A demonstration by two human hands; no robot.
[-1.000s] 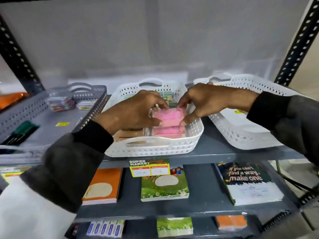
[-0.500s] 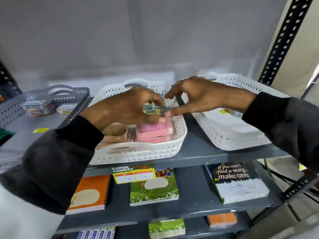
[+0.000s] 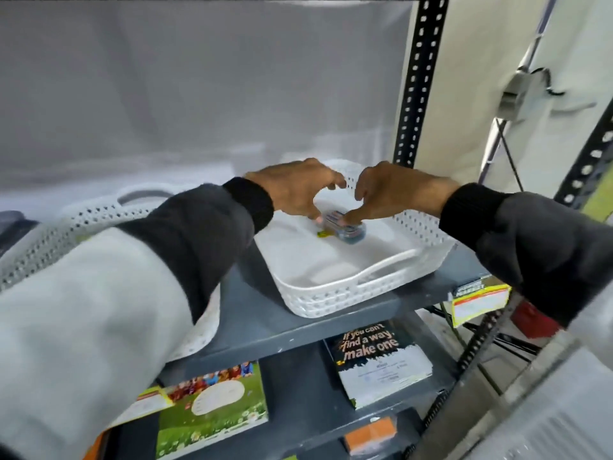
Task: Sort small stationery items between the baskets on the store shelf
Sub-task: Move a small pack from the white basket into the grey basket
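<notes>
A small colourful stationery pack (image 3: pixel 346 229), blue, red and white, rests on the floor of the right white basket (image 3: pixel 335 300). My left hand (image 3: pixel 295 190) and my right hand (image 3: pixel 398 194) both reach into this basket and pinch the pack from either side, the right thumb on top of it. A small yellow sticker (image 3: pixel 323 233) lies on the basket floor just left of the pack. The middle white basket (image 3: pixel 99 210) stands to the left, mostly hidden behind my left sleeve; its contents do not show.
The baskets stand on a grey metal shelf (image 3: pixel 265 323). A black perforated upright (image 3: pixel 418 78) rises behind the right basket. A price tag (image 3: pixel 477 300) hangs at the shelf's front edge. Below lie a black notebook (image 3: pixel 378 360) and a green one (image 3: pixel 212 410).
Both hands lifted a small colourful pack out of the middle basket and carried it right, into the right basket. The view has swung right with them; the grey basket is out of sight.
</notes>
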